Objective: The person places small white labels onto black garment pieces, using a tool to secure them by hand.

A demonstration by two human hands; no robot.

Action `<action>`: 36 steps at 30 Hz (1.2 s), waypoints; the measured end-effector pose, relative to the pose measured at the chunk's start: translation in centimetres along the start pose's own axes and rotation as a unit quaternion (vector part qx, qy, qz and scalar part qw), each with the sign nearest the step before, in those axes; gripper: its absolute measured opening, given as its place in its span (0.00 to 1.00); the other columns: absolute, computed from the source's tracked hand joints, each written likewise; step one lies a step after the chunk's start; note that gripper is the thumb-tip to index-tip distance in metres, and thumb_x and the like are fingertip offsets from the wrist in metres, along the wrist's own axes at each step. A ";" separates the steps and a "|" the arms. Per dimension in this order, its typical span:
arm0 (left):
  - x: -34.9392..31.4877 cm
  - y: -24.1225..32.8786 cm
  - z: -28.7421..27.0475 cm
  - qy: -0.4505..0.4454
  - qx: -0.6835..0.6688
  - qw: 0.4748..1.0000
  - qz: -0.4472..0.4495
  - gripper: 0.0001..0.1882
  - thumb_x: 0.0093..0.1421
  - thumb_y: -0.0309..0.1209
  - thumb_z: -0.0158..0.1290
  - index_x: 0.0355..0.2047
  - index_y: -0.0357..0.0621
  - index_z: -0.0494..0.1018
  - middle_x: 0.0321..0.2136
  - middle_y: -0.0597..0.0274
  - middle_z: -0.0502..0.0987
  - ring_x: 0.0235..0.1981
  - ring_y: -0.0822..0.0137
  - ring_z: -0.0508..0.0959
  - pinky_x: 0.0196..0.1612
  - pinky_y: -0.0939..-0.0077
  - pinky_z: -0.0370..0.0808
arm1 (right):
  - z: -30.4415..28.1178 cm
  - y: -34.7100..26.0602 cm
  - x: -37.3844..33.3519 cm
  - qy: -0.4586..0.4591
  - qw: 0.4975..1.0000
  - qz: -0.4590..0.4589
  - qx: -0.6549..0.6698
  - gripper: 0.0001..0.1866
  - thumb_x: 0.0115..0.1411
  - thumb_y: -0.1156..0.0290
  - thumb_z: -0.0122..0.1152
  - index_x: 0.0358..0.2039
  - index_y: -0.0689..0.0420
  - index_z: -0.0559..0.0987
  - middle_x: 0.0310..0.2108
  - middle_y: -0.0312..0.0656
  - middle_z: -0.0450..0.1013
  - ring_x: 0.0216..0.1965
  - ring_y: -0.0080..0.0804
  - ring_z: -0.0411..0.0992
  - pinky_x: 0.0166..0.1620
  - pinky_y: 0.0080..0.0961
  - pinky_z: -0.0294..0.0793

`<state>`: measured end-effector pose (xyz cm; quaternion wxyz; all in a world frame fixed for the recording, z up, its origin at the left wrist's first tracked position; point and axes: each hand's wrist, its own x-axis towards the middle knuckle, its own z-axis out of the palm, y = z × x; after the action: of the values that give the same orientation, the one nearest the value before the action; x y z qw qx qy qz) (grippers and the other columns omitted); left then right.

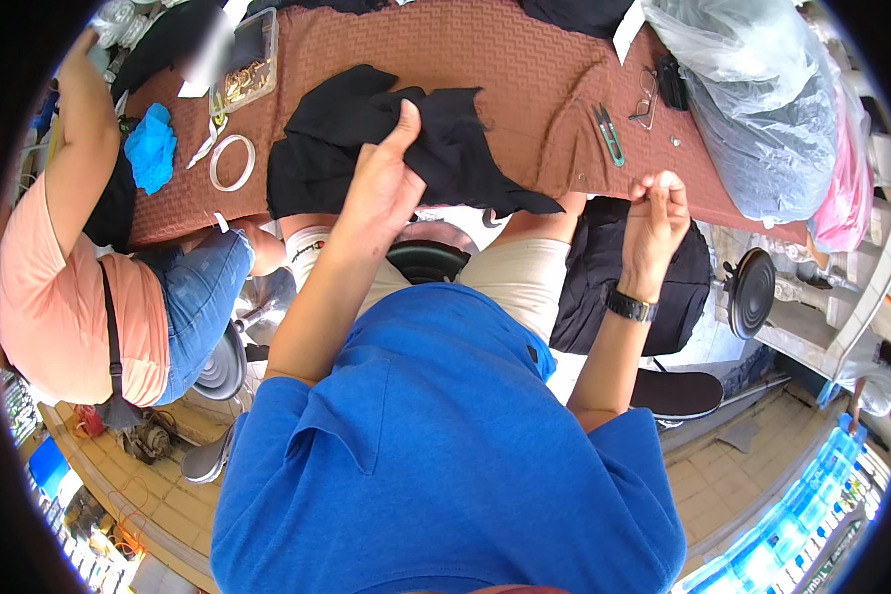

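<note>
A black cloth (pixel 455 139) lies bunched over the near edge of the covered table, one corner drawn out to the right. My left hand (pixel 386 183) grips it at its middle, thumb on top and the other fingers mostly hidden. Off to the right, my right hand (pixel 658 208) is raised near the table edge, apart from the cloth. Its fingertips are pinched together; whatever is between them is too small to make out. Green-handled thread snips (pixel 609 136) lie on the table just beyond that hand.
Eyeglasses (pixel 645 99) and a large plastic bag (pixel 762 119) are at the right. Leftward are a white ring (pixel 233 163), blue cloth (pixel 151 148), yellow-handled scissors (pixel 216 127) and a clear box (pixel 249 74) of small gold-coloured pieces. Another person (pixel 69 297) sits close on my left.
</note>
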<state>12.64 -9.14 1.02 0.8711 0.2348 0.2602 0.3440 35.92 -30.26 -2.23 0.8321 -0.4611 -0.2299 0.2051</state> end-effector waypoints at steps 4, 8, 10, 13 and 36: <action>-1.1 -1.1 1.5 0.059 0.001 0.998 -0.017 0.19 0.68 0.39 0.56 0.49 0.34 0.74 0.48 0.52 0.79 0.51 0.59 0.80 0.58 0.61 0.78 | 3.7 1.3 0.0 0.047 0.983 0.011 -0.177 0.06 0.67 0.77 0.61 0.44 0.62 0.78 0.38 0.43 0.79 0.33 0.24 0.78 0.39 0.19 0.79; -1.7 -1.7 2.1 0.034 0.007 0.999 -0.001 0.14 0.68 0.38 0.57 0.46 0.39 0.75 0.46 0.58 0.80 0.49 0.66 0.80 0.53 0.65 0.80 | 12.4 0.5 -2.8 -0.097 0.986 0.039 -0.128 0.06 0.64 0.81 0.62 0.41 0.64 0.80 0.38 0.40 0.76 0.34 0.24 0.78 0.39 0.21 0.80; -1.8 -1.9 1.9 0.015 0.031 0.999 -0.001 0.15 0.70 0.40 0.55 0.47 0.41 0.76 0.46 0.60 0.80 0.49 0.68 0.79 0.53 0.67 0.78 | 14.9 1.7 -4.0 -0.132 0.985 0.044 -0.102 0.05 0.62 0.82 0.64 0.39 0.65 0.80 0.36 0.38 0.72 0.34 0.22 0.76 0.37 0.19 0.79; -1.9 -2.1 0.9 0.013 0.047 0.999 0.001 0.15 0.70 0.41 0.53 0.46 0.42 0.76 0.44 0.62 0.80 0.46 0.70 0.79 0.50 0.70 0.77 | 17.1 3.6 -4.8 -0.106 0.989 0.056 -0.081 0.05 0.61 0.82 0.65 0.38 0.66 0.82 0.34 0.35 0.69 0.32 0.17 0.72 0.36 0.16 0.76; -2.4 -3.1 2.1 0.050 0.076 0.984 0.153 0.03 0.67 0.29 0.59 0.37 0.44 0.77 0.34 0.72 0.77 0.36 0.81 0.73 0.39 0.81 0.71 | 17.7 5.2 -4.9 -0.063 0.992 0.045 -0.103 0.08 0.61 0.83 0.65 0.41 0.65 0.84 0.32 0.31 0.65 0.31 0.13 0.65 0.34 0.13 0.68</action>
<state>13.92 -13.38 1.43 0.7739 0.3199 0.2895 0.4637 21.17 -18.49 0.68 0.7542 -0.5402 -0.2806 0.2464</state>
